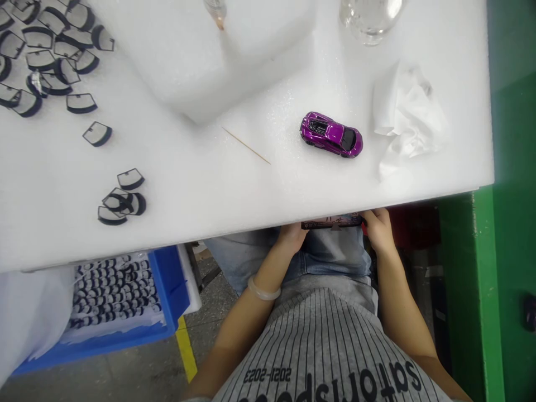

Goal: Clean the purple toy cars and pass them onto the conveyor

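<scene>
A smartphone (349, 221) with a lit screen lies sideways between my hands, low over my lap, partly hidden by the table's front edge. My left hand (293, 237) is closed around its left end. At its right end, my right hand (378, 229) grips it with the thumb over the edge. Most of my fingers are out of sight. Above them on the white foam tabletop (201, 195) sits a purple toy car (331, 135). Left of the car is a thin wooden toothpick (246, 145).
Small clear windscreen-shaped pieces with black rims (81, 103) lie scattered at left. A blue crate (176, 285) below holds rows of similar parts. Crumpled white tissue (408, 117), a glass container (371, 19) and a foam block (234, 72) are on the table. A green frame (488, 290) stands right.
</scene>
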A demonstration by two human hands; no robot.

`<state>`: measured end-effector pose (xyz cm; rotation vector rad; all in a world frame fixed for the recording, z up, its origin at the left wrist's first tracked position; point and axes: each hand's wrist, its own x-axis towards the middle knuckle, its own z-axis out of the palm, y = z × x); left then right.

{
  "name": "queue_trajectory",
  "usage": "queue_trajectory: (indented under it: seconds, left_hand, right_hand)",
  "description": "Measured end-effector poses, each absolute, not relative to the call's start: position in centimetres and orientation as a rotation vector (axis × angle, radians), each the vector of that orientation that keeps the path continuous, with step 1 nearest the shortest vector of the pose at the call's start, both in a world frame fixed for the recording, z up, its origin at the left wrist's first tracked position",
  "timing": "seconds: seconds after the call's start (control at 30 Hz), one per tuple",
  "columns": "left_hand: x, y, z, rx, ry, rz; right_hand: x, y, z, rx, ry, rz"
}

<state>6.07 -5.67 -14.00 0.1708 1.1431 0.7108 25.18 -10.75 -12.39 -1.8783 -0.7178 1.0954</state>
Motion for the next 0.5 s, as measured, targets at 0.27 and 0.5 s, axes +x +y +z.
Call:
queue_trajectory:
  seconds: [0.27,0.5]
  left_hand:
    - [5.88,-5.73,-13.78,0.188,1.113,0.718]
    - [5.84,-5.78,-13.92,0.183,1.11,0.719]
  right_hand:
    - [24.85,-10.52,-12.41,-1.853,-0.74,1.086]
    - [24.91,-10.36,-11.96,-1.819,-0.732,1.104]
